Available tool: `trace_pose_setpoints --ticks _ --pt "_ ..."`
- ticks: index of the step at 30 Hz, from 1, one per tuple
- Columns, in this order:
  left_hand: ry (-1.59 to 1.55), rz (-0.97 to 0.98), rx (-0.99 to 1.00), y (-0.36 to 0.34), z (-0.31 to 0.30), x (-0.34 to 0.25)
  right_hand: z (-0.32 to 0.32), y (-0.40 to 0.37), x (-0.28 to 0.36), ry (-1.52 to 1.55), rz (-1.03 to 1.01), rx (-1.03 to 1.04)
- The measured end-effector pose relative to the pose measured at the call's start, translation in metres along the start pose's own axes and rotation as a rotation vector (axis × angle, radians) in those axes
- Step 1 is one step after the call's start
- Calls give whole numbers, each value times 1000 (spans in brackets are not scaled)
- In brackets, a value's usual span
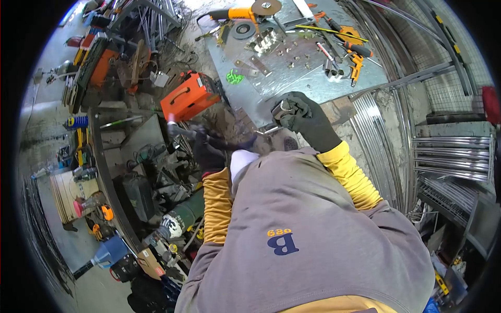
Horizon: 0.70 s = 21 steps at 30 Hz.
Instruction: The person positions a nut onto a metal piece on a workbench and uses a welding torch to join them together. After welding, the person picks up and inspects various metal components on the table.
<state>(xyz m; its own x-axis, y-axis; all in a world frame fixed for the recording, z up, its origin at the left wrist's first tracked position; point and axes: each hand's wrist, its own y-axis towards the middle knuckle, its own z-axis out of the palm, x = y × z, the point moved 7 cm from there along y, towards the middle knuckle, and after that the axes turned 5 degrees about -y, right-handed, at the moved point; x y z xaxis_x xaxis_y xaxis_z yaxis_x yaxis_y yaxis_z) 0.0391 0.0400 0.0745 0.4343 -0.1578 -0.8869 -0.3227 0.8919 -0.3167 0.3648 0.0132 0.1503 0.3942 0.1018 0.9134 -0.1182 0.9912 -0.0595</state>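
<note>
My right hand (318, 127), in a dark glove, is closed on a bunched dark grey cloth (293, 109) at the near corner of the metal-topped table (313, 86). Just below the cloth, a short bright metal piece (269, 130) lies by the table corner. My left hand (204, 151), also gloved, is low at the left, in front of my body. Its fingers look closed around a grey tool with a pale tip (180, 130), which is blurred. Beyond that tip stands an orange metal box with a black handle (190, 97).
On the table lie an orange angle grinder (232, 14), a grinding disc (242, 30), small metal pieces (266, 40), a green tangle (235, 77) and an orange-black drill (356, 68). Metal tubes (373, 141) lie at right; a cluttered shelf (117, 177) stands at left.
</note>
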Motion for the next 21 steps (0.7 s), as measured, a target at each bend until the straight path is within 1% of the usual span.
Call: trace_pose_setpoints --ticks 1,2,5,6,7,8,9,10,11,12,13,14,15,16,17,19,20,21 --pt "140 326 192 -15 16 -34 2 1 -3 -45 37 13" --pt "137 329 168 -16 9 -32 5 2 -2 -47 49 32" --pt "279 370 296 -13 -10 -4 8 5 -11 -158 115 -4" --pt "685 686 430 -3 -23 14 6 10 -21 -162 131 30" --pt "374 325 258 8 -43 41 5 16 -30 -298 106 74" --pt "53 -31 90 4 -53 77 7 22 -36 -432 78 110" --pt "49 -37 75 -5 -44 77 10 24 -41 -479 97 124" --pt "-28 -60 56 -20 -28 67 13 27 -47 -485 118 132" --pt "-113 -81 32 -30 -20 59 15 31 -50 -613 79 149" --pt "-133 -88 10 -34 -21 55 19 37 -53 -744 32 174" --pt "-46 -89 77 -32 -18 54 30 43 -46 -842 -167 170" --pt "41 -89 142 -31 -15 56 35 52 -51 -858 -155 199" --pt "125 43 166 -25 -25 70 43 58 -47 -1062 -300 198" --pt "108 27 142 -29 -24 69 52 61 -46 -1260 -449 195" --pt "84 -25 121 -33 -20 71 56 69 -52 -1233 -405 212" --pt "8 -132 59 -37 -17 78 59 79 -65 -1283 -364 256" --pt "-14 -144 52 -37 -19 83 60 81 -69 -1319 -342 280" --pt "30 -145 65 -35 -23 85 61 82 -73 -1287 -316 253"
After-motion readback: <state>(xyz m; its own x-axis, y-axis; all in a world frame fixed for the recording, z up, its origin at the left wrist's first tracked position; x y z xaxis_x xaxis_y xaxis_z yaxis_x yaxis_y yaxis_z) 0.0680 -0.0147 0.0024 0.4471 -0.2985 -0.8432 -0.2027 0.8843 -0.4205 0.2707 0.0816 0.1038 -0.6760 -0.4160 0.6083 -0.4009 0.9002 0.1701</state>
